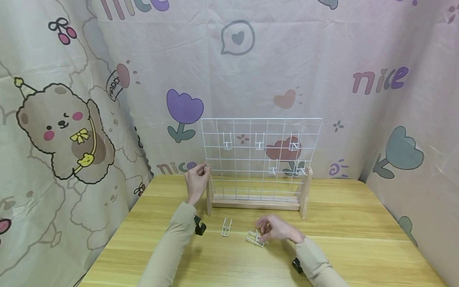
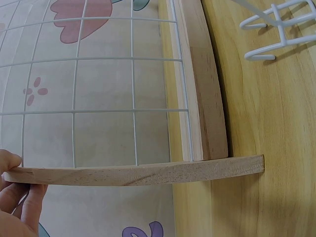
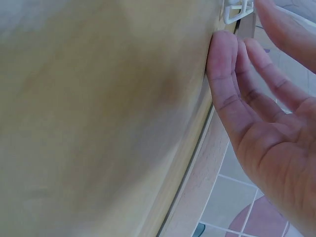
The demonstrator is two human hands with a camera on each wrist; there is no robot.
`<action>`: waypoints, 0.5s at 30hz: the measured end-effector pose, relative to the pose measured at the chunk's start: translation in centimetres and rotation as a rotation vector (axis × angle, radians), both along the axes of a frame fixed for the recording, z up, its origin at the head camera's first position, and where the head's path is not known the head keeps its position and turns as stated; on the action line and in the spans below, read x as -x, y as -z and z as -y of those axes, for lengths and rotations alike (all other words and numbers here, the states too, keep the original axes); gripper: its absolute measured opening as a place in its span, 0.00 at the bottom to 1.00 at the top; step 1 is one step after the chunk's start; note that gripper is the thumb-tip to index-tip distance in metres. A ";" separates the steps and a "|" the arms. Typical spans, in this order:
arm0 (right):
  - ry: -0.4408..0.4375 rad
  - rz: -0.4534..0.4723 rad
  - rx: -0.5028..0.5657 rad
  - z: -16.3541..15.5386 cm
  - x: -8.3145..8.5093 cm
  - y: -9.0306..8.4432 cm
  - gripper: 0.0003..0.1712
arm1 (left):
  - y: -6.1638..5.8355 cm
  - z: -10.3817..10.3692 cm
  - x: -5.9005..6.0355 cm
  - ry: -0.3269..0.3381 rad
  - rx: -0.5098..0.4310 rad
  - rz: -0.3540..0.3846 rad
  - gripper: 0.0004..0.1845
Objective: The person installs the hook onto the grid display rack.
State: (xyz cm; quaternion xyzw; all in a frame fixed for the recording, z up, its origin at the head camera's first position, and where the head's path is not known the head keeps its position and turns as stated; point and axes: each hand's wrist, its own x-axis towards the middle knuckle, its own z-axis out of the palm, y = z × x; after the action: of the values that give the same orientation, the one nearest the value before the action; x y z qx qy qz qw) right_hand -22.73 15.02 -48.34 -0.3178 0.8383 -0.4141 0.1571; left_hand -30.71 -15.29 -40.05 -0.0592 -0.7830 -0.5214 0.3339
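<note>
A white wire grid (image 1: 247, 167) stands upright in a wooden frame on the table. My left hand (image 1: 197, 181) grips the top of its left wooden post (image 2: 123, 175), thumb on one side and fingers on the other. Low over the table, my right hand (image 1: 274, 228) is bent down at a white wire hook (image 1: 254, 239), its thumb next to the hook's near end. In the right wrist view the fingers (image 3: 227, 74) and thumb stand apart, with part of the hook beyond their tips. Another white wire hook (image 1: 226, 227) lies left of it.
Several white hooks hang on the grid, one of them near its middle (image 1: 259, 142). A wooden base bar (image 1: 256, 203) joins the two posts, the right post (image 1: 305, 193) among them. Behind the wooden table (image 1: 344, 223) hangs a printed curtain (image 1: 308, 48).
</note>
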 end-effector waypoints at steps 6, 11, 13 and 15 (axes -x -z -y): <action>0.030 0.046 0.007 0.3 0.1 0.2 0.21 | 0.0 0.1 0.0 -0.012 0.019 -0.007 0.14; 0.060 0.083 0.009 0.7 0.1 0.2 0.20 | 0.0 0.0 -0.1 -0.011 0.021 -0.007 0.14; 0.076 0.099 0.009 0.8 0.0 0.2 0.19 | 0.0 0.1 0.0 -0.012 0.022 -0.006 0.14; 0.088 0.112 0.010 0.9 0.0 0.2 0.19 | 0.0 0.1 0.0 -0.014 0.024 -0.005 0.14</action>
State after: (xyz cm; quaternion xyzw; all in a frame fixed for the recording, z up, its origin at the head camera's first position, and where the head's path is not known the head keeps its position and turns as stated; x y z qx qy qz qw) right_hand -22.73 14.12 -48.51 -0.2578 0.8394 -0.4418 0.1838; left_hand -30.71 -15.35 -40.07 -0.0592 -0.7887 -0.5096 0.3388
